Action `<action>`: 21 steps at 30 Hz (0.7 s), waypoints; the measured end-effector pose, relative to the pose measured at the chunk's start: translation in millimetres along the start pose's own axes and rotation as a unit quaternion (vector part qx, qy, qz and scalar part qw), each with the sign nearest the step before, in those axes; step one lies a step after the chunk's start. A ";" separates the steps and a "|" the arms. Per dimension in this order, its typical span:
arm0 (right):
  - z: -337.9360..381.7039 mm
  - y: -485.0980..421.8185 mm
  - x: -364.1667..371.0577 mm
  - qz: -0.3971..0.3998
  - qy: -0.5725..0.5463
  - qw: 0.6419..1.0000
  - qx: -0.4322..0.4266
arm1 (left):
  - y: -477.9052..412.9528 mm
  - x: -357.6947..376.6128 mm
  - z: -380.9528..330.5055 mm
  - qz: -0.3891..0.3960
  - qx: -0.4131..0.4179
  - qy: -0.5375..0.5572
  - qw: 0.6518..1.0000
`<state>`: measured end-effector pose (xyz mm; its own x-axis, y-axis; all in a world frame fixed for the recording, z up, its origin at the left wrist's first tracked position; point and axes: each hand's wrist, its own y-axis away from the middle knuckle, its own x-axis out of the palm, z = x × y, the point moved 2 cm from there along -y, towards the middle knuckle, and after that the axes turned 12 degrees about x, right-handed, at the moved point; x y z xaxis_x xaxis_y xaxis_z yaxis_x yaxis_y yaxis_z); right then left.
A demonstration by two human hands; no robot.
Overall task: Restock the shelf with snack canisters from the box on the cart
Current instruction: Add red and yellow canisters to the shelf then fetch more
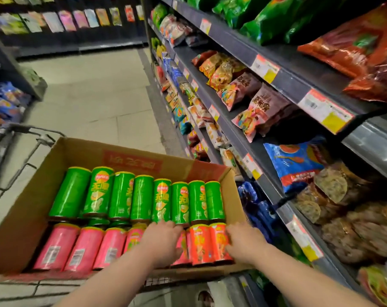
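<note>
The orange canisters [208, 244] lie in the near right corner of the box [55, 173] on the cart [33, 128]. They are probably light, rigid and slick-walled, so clasp them round the mid-body. The left hand [163, 240] curls over a red canister [183, 240] beside them; the right hand [243, 240] presses fingers against the outermost orange wall, closure not discernible.

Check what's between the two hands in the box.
Head view: two orange canisters lie side by side between the left hand and right hand. A third canister peeks from under the left hand.
</note>
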<state>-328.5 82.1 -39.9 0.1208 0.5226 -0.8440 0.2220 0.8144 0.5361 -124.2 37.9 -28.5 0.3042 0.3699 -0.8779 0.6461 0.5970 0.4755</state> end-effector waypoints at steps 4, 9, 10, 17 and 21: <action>1.7 -33.8 14.1 0.041 0.014 0.999 -0.011 | -20.6 11.7 2.0 0.032 -0.001 0.011 0.999; 11.1 -65.6 35.7 0.110 -0.025 0.994 -0.005 | -38.8 22.4 8.4 0.084 -0.008 0.022 0.996; 12.0 -71.4 42.4 0.129 -0.050 0.990 0.005 | -42.0 25.5 10.2 0.096 -0.009 0.028 0.995; 5.5 -103.8 86.9 0.212 -0.199 0.947 0.139 | -60.8 54.8 19.6 0.148 -0.043 0.129 0.980; 11.4 -112.8 99.3 0.228 -0.208 0.938 0.160 | -71.0 76.6 20.2 0.135 -0.108 0.305 0.937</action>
<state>-330.5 39.2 -184.5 0.6257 0.6005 -0.4979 0.3272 0.3773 0.8663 -132.6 9.4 -130.7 -0.0623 0.8268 -0.5590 0.4257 0.5286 0.7344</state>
